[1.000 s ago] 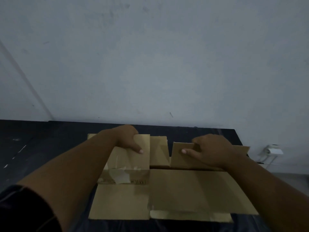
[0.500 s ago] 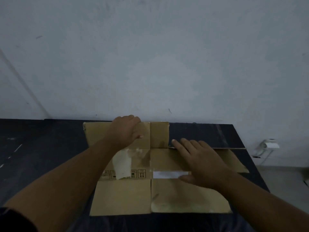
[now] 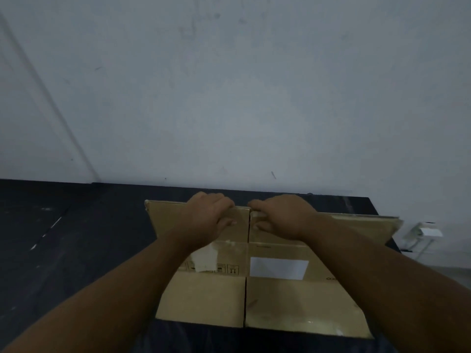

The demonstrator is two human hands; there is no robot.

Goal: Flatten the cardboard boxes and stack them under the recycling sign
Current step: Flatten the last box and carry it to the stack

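Right now my left hand point(image 3: 207, 216) and my right hand point(image 3: 283, 216) sit side by side on the far edge of the cardboard box point(image 3: 254, 289), fingers curled over that edge and thumbs pressed on the top face, so both are closed on the far flaps, one flap each. The seam between the two flaps runs straight between my hands. The box lies spread on the dark table point(image 3: 76, 238), close to the wall point(image 3: 229, 98), and looks nearly flat: the near flaps lie level, and the middle panel with its white label point(image 3: 279, 268) and a torn strip of tape point(image 3: 205, 258) lies level too. The far right flap seems to stand a little proud, so I judge the pressing down is not quite finished. After that, this box has to go under the recycling sign, which I cannot see from here. No other boxes and no stack are in view, so how many remain I cannot tell.
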